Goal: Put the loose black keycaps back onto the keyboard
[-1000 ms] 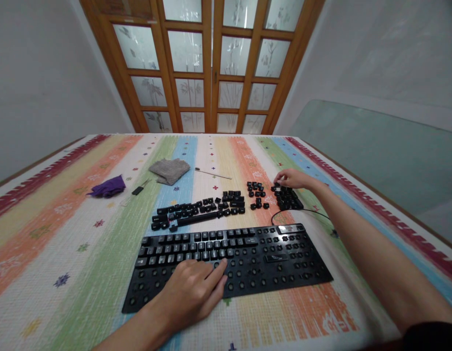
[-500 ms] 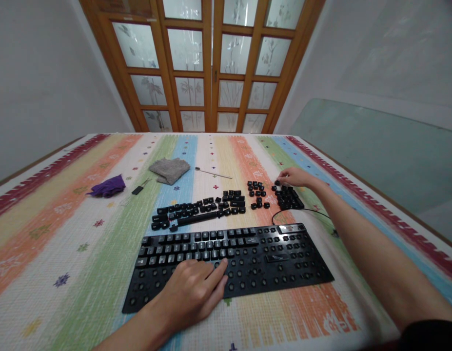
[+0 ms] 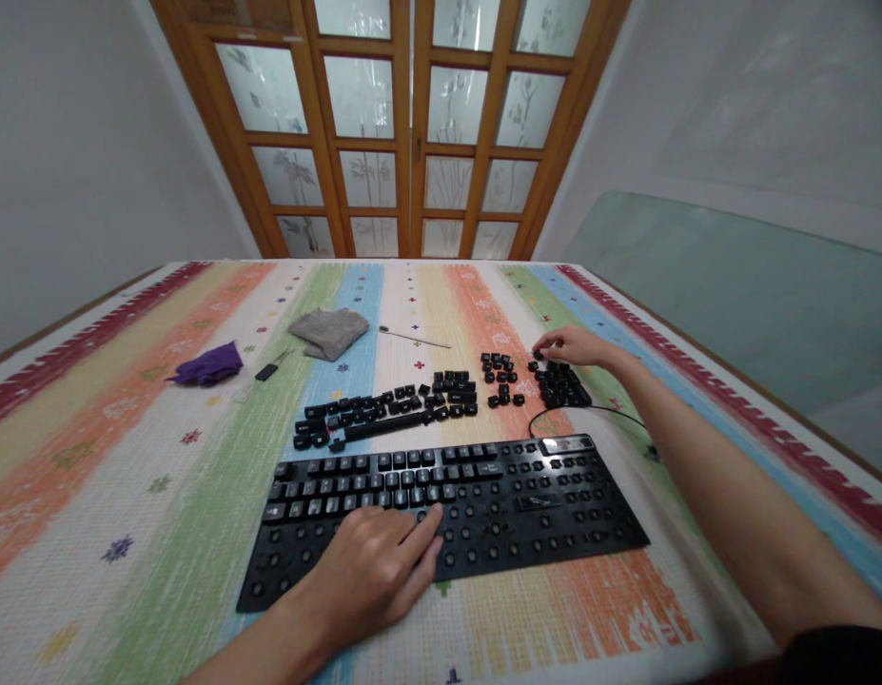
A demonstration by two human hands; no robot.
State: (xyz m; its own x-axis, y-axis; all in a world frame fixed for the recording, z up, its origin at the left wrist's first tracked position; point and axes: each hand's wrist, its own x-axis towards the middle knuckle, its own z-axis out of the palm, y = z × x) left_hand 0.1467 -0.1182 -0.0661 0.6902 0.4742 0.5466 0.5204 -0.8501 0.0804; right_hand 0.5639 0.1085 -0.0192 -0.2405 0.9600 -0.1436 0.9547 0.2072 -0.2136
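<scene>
A black keyboard lies on the striped tablecloth in front of me, its upper rows fitted with keycaps and bare switches showing below and to the right. My left hand rests on its lower left part, index finger stretched to just below the lowest fitted row; it holds nothing visible. Farther back on the right, my right hand pinches a small black keycap at its fingertips, over a cluster of keycaps. More loose keycaps lie in rows behind the keyboard, along with the long spacebar.
At the back left are a folded grey cloth, a purple cloth and a small black-handled tool. A thin brush lies behind the keycaps. The keyboard cable runs right, under my right forearm.
Both hands keep nearly the same places. The whole view has shifted very slightly, and my right fingers stay at the keycap by the right-hand cluster.
</scene>
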